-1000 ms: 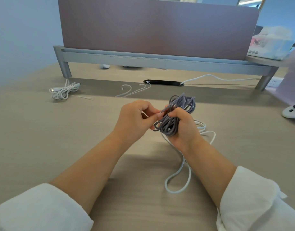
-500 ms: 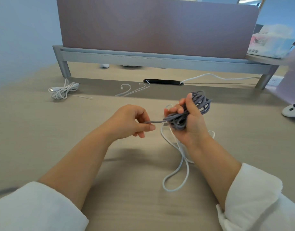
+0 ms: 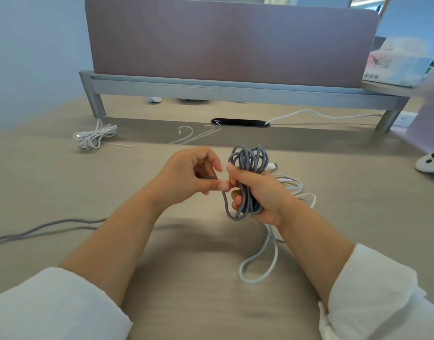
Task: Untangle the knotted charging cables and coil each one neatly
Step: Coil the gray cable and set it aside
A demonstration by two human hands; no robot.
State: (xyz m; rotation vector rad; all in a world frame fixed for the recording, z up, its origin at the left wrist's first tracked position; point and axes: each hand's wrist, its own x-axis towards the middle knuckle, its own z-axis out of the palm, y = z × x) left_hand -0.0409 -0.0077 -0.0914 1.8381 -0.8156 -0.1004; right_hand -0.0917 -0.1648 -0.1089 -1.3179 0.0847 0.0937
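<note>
My right hand (image 3: 262,195) grips a coiled bundle of grey braided cable (image 3: 247,165) above the desk, loops standing out above and below the fist. My left hand (image 3: 186,177) pinches the free strand of that same cable just left of the bundle. The strand's tail (image 3: 46,228) trails across the desk to the left edge. A light blue-white cable (image 3: 269,256) lies loose on the desk under my right hand, partly hidden by it. A bundled white cable (image 3: 95,137) rests at the far left.
The wooden desk (image 3: 198,278) carries a grey monitor riser (image 3: 235,90) with a mauve divider panel behind it. Thin white cables (image 3: 198,133) lie near a black grommet (image 3: 240,122). A white game controller (image 3: 431,163) sits at the right edge.
My right hand turned the grey bundle upright and lowered it slightly. My left hand came back in close to the bundle, still pinching the strand. A grey tail now shows at the left.
</note>
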